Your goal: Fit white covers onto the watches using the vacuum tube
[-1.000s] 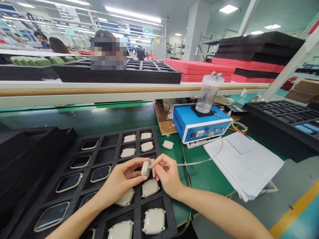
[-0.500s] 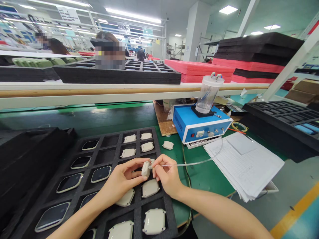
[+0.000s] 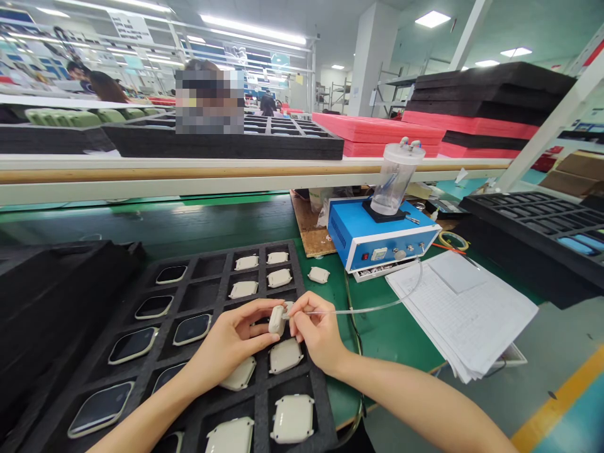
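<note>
My left hand point(image 3: 226, 340) grips a beige watch case point(image 3: 276, 322) on edge between thumb and fingers, above a black foam tray point(image 3: 258, 412). My right hand point(image 3: 317, 330) pinches the end of a clear thin tube point(image 3: 365, 311) right at the case; its tip is hidden by my fingers, so I cannot tell whether it goes in. Beneath my hands, tray pockets hold beige cases such as one point(image 3: 285, 357) below my right hand. To the left, other pockets carry watch pieces with dark glass faces point(image 3: 192, 329).
The tube runs to a blue box machine point(image 3: 377, 229) bearing a clear cylinder point(image 3: 394, 179). One loose case point(image 3: 319, 275) lies on the green table beside the tray. Papers point(image 3: 460, 314) lie at right. A shelf edge point(image 3: 189, 182) crosses ahead; a person sits behind it.
My hands, the watch case and the tube stay practically where they were. Only a very slight shift of the view shows.
</note>
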### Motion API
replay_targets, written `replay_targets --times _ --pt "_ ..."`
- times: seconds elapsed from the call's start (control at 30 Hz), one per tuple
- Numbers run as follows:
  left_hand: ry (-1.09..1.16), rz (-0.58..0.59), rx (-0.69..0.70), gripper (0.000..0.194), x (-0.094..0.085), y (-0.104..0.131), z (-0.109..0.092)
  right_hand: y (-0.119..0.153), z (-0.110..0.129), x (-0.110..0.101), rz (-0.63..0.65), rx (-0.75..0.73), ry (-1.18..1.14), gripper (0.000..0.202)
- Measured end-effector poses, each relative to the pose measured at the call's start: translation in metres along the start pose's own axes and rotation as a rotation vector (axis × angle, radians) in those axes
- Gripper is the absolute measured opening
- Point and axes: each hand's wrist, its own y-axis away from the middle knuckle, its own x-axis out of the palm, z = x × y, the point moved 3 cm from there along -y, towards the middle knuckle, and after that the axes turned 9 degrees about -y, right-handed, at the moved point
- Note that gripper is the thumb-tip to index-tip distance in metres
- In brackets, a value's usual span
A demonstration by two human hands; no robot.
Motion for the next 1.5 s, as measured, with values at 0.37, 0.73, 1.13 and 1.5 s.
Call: replay_targets --times 0.37,0.73,1.13,1.5 --pt "0.033 0.027 -0.005 0.037 0.0011 0.0003 0.0014 -0.0003 0.0009 0.0007 -0.002 0.001 -0.002 0.006" --pt "0.022 0.018 0.0 0.036 0.0003 -0.0001 0.0019 -0.0002 -0.0007 -0.0003 -0.001 0.004 0.003 0.006" --pt "0.029 0.019 -0.001 0.037 0.0003 -0.0011 0.0005 -0.0002 -0.0004 0.0006 -0.002 0.009 -0.011 0.006" --pt "0.065 0.034 0.001 0.037 0.0005 -0.0007 0.0027 -0.0003 -0.0017 0.0002 0.007 0.004 -0.032 0.007"
